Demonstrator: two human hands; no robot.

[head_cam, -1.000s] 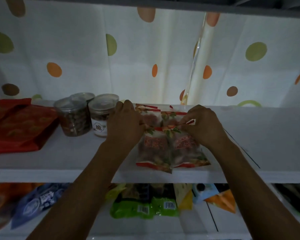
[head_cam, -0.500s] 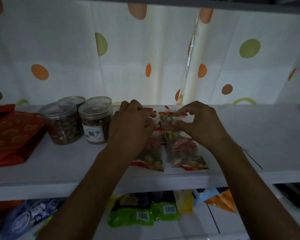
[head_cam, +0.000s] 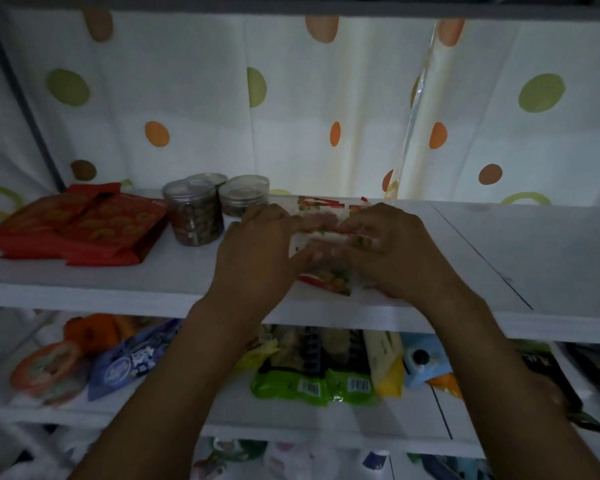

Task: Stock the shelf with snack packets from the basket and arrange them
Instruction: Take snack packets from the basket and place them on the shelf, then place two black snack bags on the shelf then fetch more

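Observation:
Red and clear snack packets (head_cam: 326, 233) lie in a small pile on the white upper shelf (head_cam: 153, 275). My left hand (head_cam: 257, 251) rests on the pile's left side, its fingers curled over the packets. From the right, my right hand (head_cam: 392, 247) grips the same packets with bent fingers. Both hands hide most of the pile; only its far edge and a near corner (head_cam: 329, 282) show. The picture is blurred around the fingertips. No basket is in view.
Clear jars of nuts (head_cam: 196, 216) stand just left of my left hand, with flat red packets (head_cam: 84, 230) further left. The lower shelf holds green packets (head_cam: 312, 382), a blue packet (head_cam: 132, 365) and a yellow one (head_cam: 385, 362). A dotted curtain (head_cam: 326, 116) hangs behind.
The view has shifted right and down. Both hands have closed in over the packets and drawn them together, so less of the pile shows than before.

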